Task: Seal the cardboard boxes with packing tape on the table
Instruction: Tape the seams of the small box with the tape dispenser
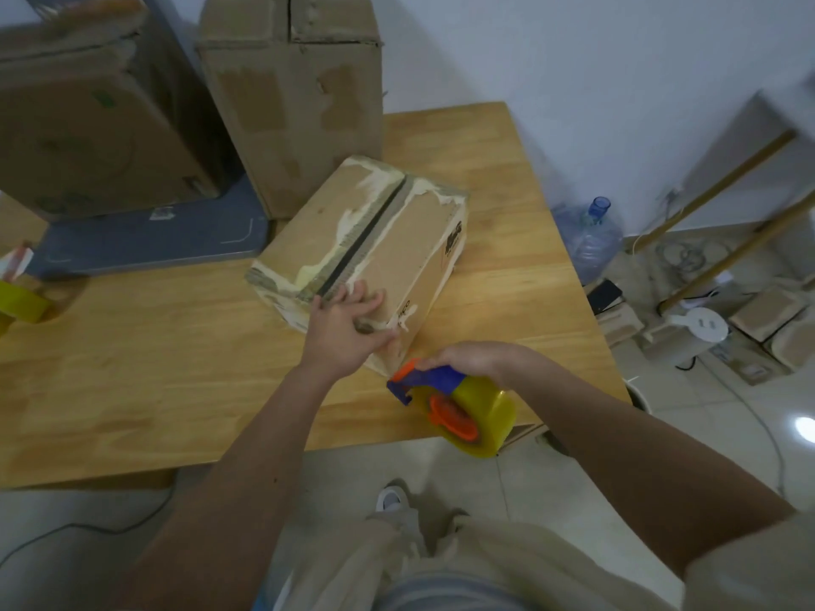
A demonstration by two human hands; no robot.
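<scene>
Head view: start of a tape run on the small cardboard box (361, 240), lying tilted across the wooden table (154, 368) near its front right corner. Top flaps shut, with a dark open seam (366, 240) down the middle, edged by torn pale remnants of old tape. Left hand (348, 324) laid on the near end of the box, fingers fairly straight and spread, pressing at the corner by the seam's end. Whether a tape end lies under them: cannot tell. Right hand (467, 359) curled round the blue handle of the tape dispenser (445, 399), yellow roll hanging past the table's edge, orange blade end just beside the box's near lower corner.

Next move, by judgement: anchor the tape on the near side face, then draw the dispenser up over the edge and along the seam to the far end, left hand holding the box down.

Around: 2 taller boxes (295, 103) at the back, 1 on a grey scale (150, 240); a spare yellow tape roll (22, 304) at the far left edge. The nearer tall box close behind the seam's far end, likely cramping the finish of the pull. Floor clutter and a water bottle (591, 240) well apart, to the right.
</scene>
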